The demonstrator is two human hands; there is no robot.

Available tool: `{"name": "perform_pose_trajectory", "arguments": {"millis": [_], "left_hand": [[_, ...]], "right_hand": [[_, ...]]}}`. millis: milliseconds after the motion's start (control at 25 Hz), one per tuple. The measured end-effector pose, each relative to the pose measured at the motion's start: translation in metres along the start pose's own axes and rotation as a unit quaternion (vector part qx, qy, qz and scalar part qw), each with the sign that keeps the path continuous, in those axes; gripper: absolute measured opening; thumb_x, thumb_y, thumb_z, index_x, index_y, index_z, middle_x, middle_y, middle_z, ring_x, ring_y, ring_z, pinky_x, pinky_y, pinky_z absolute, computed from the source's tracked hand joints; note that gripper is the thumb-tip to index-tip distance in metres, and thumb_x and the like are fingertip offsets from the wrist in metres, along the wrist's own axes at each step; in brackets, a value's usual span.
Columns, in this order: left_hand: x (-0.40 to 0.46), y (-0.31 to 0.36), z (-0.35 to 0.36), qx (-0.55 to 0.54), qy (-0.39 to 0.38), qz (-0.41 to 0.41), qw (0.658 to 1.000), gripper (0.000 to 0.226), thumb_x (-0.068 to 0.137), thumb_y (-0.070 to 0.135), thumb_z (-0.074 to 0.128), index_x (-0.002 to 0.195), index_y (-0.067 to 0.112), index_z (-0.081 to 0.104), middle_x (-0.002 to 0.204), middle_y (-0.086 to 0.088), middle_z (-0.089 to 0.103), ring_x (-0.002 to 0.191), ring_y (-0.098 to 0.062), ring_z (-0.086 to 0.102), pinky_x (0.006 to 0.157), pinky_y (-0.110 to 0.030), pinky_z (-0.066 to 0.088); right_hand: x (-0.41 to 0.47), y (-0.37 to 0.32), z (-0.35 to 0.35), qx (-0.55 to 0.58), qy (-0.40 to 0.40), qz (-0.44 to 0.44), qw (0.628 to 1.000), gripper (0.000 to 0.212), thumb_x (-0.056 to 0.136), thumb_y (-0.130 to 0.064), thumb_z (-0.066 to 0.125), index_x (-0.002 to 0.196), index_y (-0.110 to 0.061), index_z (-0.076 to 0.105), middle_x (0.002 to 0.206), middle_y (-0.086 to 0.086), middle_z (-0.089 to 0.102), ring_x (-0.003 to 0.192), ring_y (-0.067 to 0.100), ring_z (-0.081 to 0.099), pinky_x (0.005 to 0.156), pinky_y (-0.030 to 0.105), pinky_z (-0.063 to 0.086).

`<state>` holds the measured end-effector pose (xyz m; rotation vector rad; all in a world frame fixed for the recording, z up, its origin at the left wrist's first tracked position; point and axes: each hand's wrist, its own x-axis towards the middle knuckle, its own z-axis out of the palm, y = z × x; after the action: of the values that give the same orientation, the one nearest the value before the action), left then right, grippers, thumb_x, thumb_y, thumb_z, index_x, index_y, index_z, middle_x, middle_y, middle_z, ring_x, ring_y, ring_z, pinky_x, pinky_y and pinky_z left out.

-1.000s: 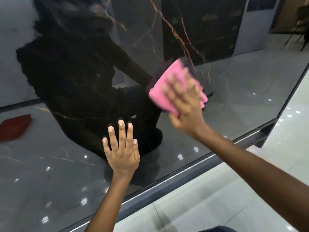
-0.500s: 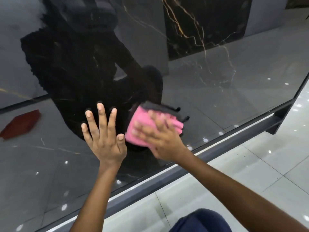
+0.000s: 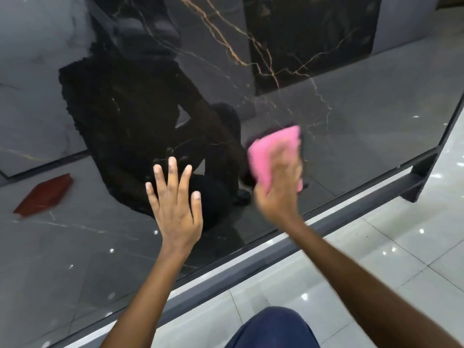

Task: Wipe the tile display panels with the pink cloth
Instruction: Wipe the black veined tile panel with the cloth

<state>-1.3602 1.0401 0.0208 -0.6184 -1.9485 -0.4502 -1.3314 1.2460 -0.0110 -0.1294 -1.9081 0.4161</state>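
Observation:
A glossy black tile display panel [image 3: 356, 126] with gold veins fills most of the head view. My right hand [image 3: 281, 189] presses a folded pink cloth [image 3: 263, 151] flat against the panel's lower right part. The hand is blurred by motion, and its fingers lie spread over the cloth. To the left, my left hand [image 3: 175, 207] rests flat on the panel with straight, spread fingers and holds nothing.
A dark metal rail [image 3: 251, 264] runs along the panel's bottom edge, ending in a frame foot [image 3: 416, 184] at the right. Pale glossy floor tiles [image 3: 389, 249] lie below. A red shape [image 3: 42, 194] shows in the panel's reflection. My blue-clad knee [image 3: 273, 330] is at the bottom.
My right hand swept the cloth down and left towards my left hand, then back right along the lower panel. My left hand stayed flat on the panel.

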Motion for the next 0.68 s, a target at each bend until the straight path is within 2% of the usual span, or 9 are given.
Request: {"name": "perform_pose_trajectory", "arguments": {"millis": [80, 160, 200, 280, 360, 440, 560, 640, 680], "left_hand": [[-0.013, -0.011, 0.009, 0.074, -0.02, 0.031, 0.997, 0.054, 0.104, 0.034, 0.026, 0.156, 0.026, 0.012, 0.163, 0.008, -0.007, 0.15, -0.015, -0.01, 0.121, -0.037, -0.007], [-0.022, -0.018, 0.013, 0.114, -0.017, 0.058, 0.992, 0.054, 0.106, 0.035, 0.021, 0.156, 0.028, 0.004, 0.163, 0.01, -0.008, 0.15, -0.017, -0.009, 0.121, -0.037, -0.006], [-0.023, -0.018, 0.014, 0.118, -0.016, 0.061, 0.991, 0.054, 0.106, 0.035, 0.021, 0.156, 0.028, 0.003, 0.163, 0.01, -0.009, 0.15, -0.017, -0.01, 0.121, -0.037, -0.007], [-0.021, -0.016, 0.015, 0.116, -0.013, 0.057, 0.992, 0.053, 0.106, 0.035, 0.02, 0.156, 0.027, 0.002, 0.163, 0.01, -0.01, 0.15, -0.017, -0.012, 0.121, -0.037, -0.008], [-0.022, -0.016, 0.017, 0.117, -0.012, 0.048, 0.992, 0.053, 0.106, 0.035, 0.019, 0.156, 0.027, 0.001, 0.162, 0.009, -0.012, 0.149, -0.017, -0.013, 0.121, -0.037, -0.009], [-0.025, -0.016, 0.019, 0.118, -0.01, 0.049, 0.992, 0.053, 0.106, 0.035, 0.018, 0.156, 0.026, 0.0, 0.163, 0.009, -0.012, 0.149, -0.017, -0.014, 0.12, -0.037, -0.01], [-0.023, -0.018, 0.021, 0.115, -0.006, 0.047, 0.992, 0.054, 0.106, 0.034, 0.02, 0.156, 0.026, 0.002, 0.163, 0.008, -0.01, 0.149, -0.017, -0.012, 0.12, -0.037, -0.009], [-0.025, -0.018, 0.021, 0.113, 0.007, 0.056, 0.992, 0.055, 0.105, 0.032, 0.024, 0.156, 0.025, 0.005, 0.163, 0.008, -0.007, 0.15, -0.018, -0.01, 0.121, -0.038, -0.008], [-0.025, -0.018, 0.021, 0.112, 0.009, 0.059, 0.992, 0.055, 0.105, 0.032, 0.025, 0.156, 0.025, 0.005, 0.163, 0.008, -0.007, 0.15, -0.018, -0.01, 0.121, -0.038, -0.008]], "right_hand": [[-0.064, -0.009, 0.015, -0.091, -0.141, -0.337, 0.926, 0.086, 0.067, -0.02, 0.074, 0.143, -0.02, 0.035, 0.148, 0.005, 0.033, 0.138, 0.038, 0.022, 0.111, 0.05, 0.015], [-0.043, 0.011, 0.015, -0.112, -0.168, -0.47, 0.859, 0.078, 0.071, -0.024, 0.068, 0.144, -0.026, 0.039, 0.15, 0.0, 0.036, 0.141, 0.035, 0.021, 0.113, 0.049, 0.016], [-0.014, 0.021, 0.012, -0.095, -0.109, -0.429, 0.892, 0.076, 0.072, -0.022, 0.063, 0.144, -0.025, 0.038, 0.148, 0.005, 0.038, 0.139, 0.036, 0.024, 0.112, 0.049, 0.02], [0.056, 0.04, -0.009, 0.02, 0.028, -0.151, 0.988, 0.077, 0.071, -0.012, 0.056, 0.145, -0.017, 0.036, 0.146, 0.021, 0.038, 0.137, 0.039, 0.03, 0.114, 0.039, 0.028], [0.09, 0.051, -0.026, 0.144, 0.149, 0.148, 0.967, 0.074, 0.074, -0.002, 0.053, 0.146, -0.008, 0.038, 0.15, 0.028, 0.025, 0.141, 0.036, 0.025, 0.114, 0.013, 0.019], [0.052, 0.037, -0.011, 0.132, 0.135, 0.223, 0.956, 0.075, 0.075, -0.004, 0.054, 0.148, -0.007, 0.035, 0.153, 0.027, 0.017, 0.144, 0.037, 0.019, 0.117, 0.017, 0.013], [-0.069, -0.009, 0.032, 0.007, -0.049, -0.083, 0.995, 0.084, 0.078, -0.018, 0.055, 0.154, -0.016, 0.018, 0.157, 0.015, 0.014, 0.147, 0.037, 0.007, 0.112, 0.054, 0.027], [-0.085, 0.0, 0.039, -0.038, -0.122, -0.316, 0.94, 0.077, 0.081, -0.023, 0.055, 0.15, -0.023, 0.023, 0.157, 0.006, 0.017, 0.148, 0.035, 0.001, 0.108, 0.052, 0.028], [-0.064, 0.018, 0.034, -0.027, -0.109, -0.351, 0.93, 0.072, 0.08, -0.023, 0.055, 0.146, -0.026, 0.029, 0.153, 0.005, 0.025, 0.149, 0.033, 0.001, 0.106, 0.047, 0.029]]}}
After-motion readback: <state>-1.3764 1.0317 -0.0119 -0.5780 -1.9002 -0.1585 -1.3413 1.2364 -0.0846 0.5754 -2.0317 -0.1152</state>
